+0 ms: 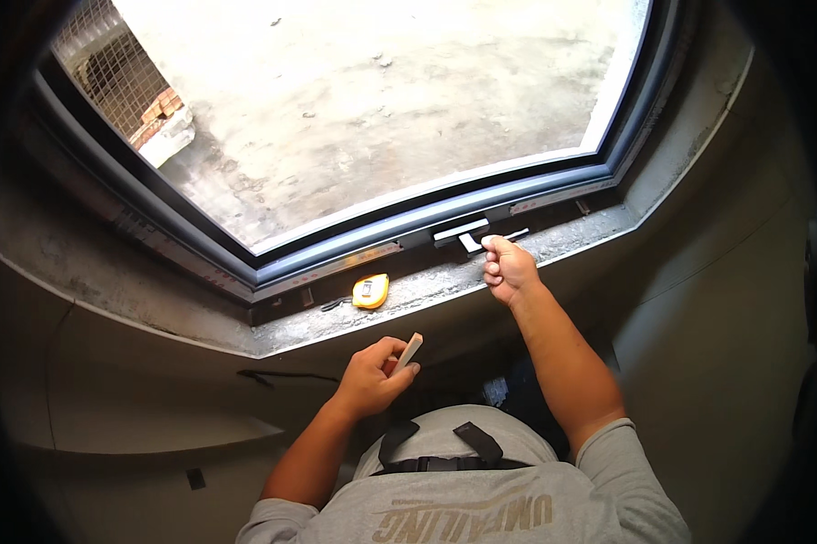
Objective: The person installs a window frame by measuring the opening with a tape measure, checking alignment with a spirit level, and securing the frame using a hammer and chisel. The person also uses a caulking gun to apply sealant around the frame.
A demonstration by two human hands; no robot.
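My right hand (pixel 510 272) is closed at the lower edge of the window frame, its fingertips on a white T-shaped piece (pixel 469 242) whose flat bar lies against the frame. A short, thin light-and-dark end (pixel 517 234) sticks out to the right of those fingers; whether it belongs to the same piece I cannot tell. Lower and to the left, my left hand (pixel 372 376) grips a pale, narrow strip (pixel 408 352), tilted up to the right, with a reddish piece (pixel 389 365) beside it. A yellow tape measure (pixel 370 291) rests on the sill between the hands' reach and the frame.
The dark window frame (pixel 408 207) runs along a rough concrete sill (pixel 435 282). Beside the tape measure lies a small black strap (pixel 334 305). Bricks (pixel 162 106) and wire mesh (pixel 123 77) show outside. A dark cord (pixel 290 374) hangs below the sill.
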